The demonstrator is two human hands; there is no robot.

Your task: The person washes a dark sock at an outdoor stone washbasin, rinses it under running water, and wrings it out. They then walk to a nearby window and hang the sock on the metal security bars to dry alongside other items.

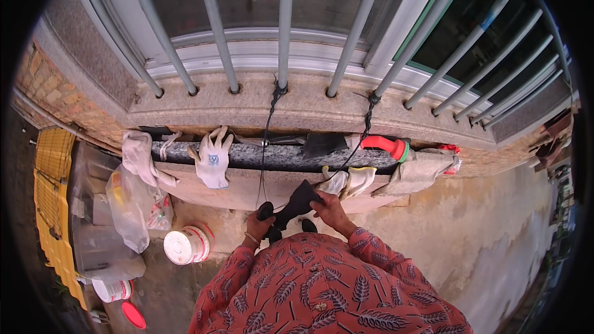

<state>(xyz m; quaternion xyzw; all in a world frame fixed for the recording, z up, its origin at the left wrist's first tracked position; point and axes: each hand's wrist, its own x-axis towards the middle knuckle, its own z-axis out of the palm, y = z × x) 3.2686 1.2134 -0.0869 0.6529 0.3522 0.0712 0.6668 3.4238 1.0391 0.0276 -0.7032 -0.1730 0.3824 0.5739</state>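
A black cloth, shaped somewhat like a sock point(297, 203), stretches between my two hands in front of my body. My left hand point(253, 226) is closed round its lower left end, where a dark bunched piece sticks up past the fingers. The upper right end is pinched by my right hand point(335, 213). A black cord point(266, 128), knotted to two window bars, hangs in a loop down to the cloth near my hands. How the cord meets the cloth is too small to tell.
On the ledge lie a white glove point(212, 162), more pale gloves point(359, 180), a grey cloth point(421, 170) and a red tube-like object with a green rim point(388, 145). Metal bars point(285, 25) front the window. Floor left: a white bucket point(179, 247), plastic bags point(127, 210), a red lid point(133, 315).
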